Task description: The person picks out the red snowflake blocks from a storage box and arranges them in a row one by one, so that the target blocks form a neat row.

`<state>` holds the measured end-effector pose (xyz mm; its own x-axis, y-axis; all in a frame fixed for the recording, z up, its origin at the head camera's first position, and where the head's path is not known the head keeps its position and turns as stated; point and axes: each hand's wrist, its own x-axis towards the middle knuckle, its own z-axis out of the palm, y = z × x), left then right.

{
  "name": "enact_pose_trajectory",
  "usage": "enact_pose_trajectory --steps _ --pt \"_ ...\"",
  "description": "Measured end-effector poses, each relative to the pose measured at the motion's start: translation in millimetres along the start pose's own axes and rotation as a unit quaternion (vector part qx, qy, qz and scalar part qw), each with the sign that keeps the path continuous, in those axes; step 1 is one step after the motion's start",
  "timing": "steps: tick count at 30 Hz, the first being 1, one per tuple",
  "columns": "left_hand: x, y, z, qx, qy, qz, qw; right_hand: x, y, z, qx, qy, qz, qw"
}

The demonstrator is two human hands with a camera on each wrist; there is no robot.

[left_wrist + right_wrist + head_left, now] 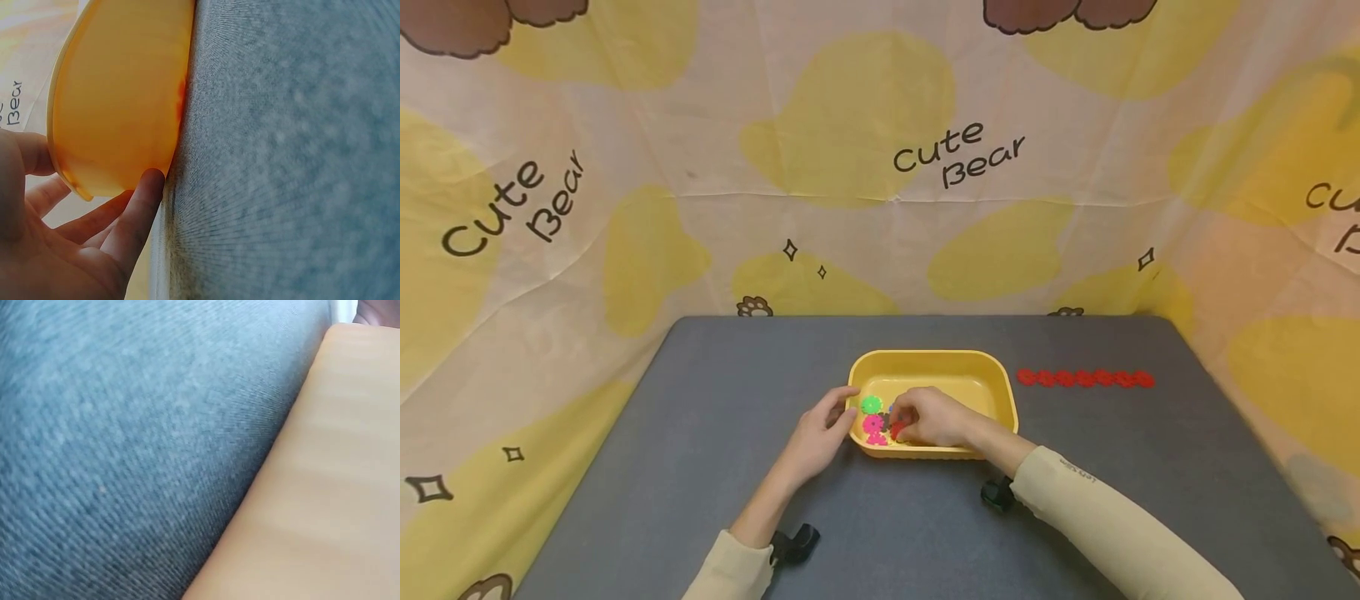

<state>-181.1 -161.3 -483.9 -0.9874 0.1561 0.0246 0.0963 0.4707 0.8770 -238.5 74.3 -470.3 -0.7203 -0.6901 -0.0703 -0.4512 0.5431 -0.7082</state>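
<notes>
A yellow plastic basin (940,360) stands on the dark grey table. My left hand (814,435) holds its left end, thumb at the rim and fingertips against the outer wall, as the left wrist view shows. Inside the basin, my right hand (934,417) has its fingers curled down and pinches a red snowflake piece (897,428), partly covered by the fingers. Beside it lie a green snowflake piece (871,404), pink ones (872,424) and a dark one. A bit of blue shows by the fingertips. The right wrist view shows only the basin's outer wall (325,475) and table, plus part of a hand.
A straight row of several red snowflake pieces (1085,378) lies on the table to the right of the basin. The grey table (715,400) ends at the back against a yellow and cream printed cloth (850,125). Black wrist straps (796,544) sit at both cuffs.
</notes>
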Motion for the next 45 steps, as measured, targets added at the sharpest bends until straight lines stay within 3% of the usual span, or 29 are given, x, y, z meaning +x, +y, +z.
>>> enact_pose_trajectory --steps 13,24,31,45 --pt "-0.2 2.4 0.9 0.002 0.004 -0.009 1.0 -12.6 3.6 -16.7 0.039 0.062 0.018 0.997" --pt "0.0 1.1 -0.7 0.003 0.004 -0.011 0.9999 -30.7 -5.1 -42.5 0.068 0.058 0.013 0.996" --pt "0.3 0.9 0.6 -0.003 0.002 -0.013 0.9999 -56.4 -3.5 -60.9 0.106 0.092 0.004 0.99" --pt "0.1 -0.3 0.2 0.003 0.005 -0.013 0.9999 -111.3 10.6 -91.8 0.112 0.169 0.051 0.978"
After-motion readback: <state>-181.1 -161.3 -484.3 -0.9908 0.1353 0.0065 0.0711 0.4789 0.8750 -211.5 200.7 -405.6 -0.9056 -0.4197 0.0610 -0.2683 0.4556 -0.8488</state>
